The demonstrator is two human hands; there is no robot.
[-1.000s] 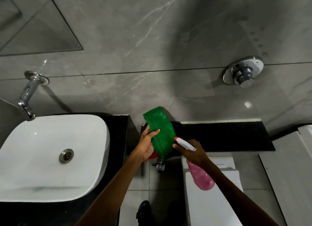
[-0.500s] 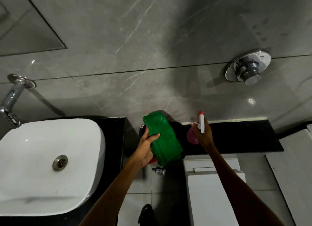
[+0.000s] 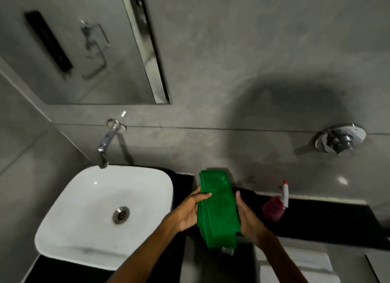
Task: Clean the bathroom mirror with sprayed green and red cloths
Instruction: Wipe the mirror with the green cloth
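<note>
- Grey tiled walls close in a dim bathroom, with a black counter (image 3: 329, 225) running along the bottom of the back wall.
- At upper left hangs the mirror (image 3: 84, 50), well above the hands and untouched; its glass reflects a dark bar and a metal ring.
- Below it a tap (image 3: 107, 141) juts from the wall over a white sink (image 3: 90, 215) set on the counter.
- The left hand (image 3: 190, 213) grips the left edge of the green cloth (image 3: 217, 208), thumb laid across its front and fingers curled behind.
- The cloth is folded into a long thick pad, held upright between both hands just right of the sink. It looks soft, light and limp, so it would likely sag if held by one corner; a flat palm behind the folded middle seems the surest hold for wiping.
- The right hand (image 3: 249, 217) presses the cloth's right edge, fingers together and closed on it.
- A pink spray bottle (image 3: 276, 206) stands alone on the counter, near that hand but apart.
- No red cloth can be made out.
</note>
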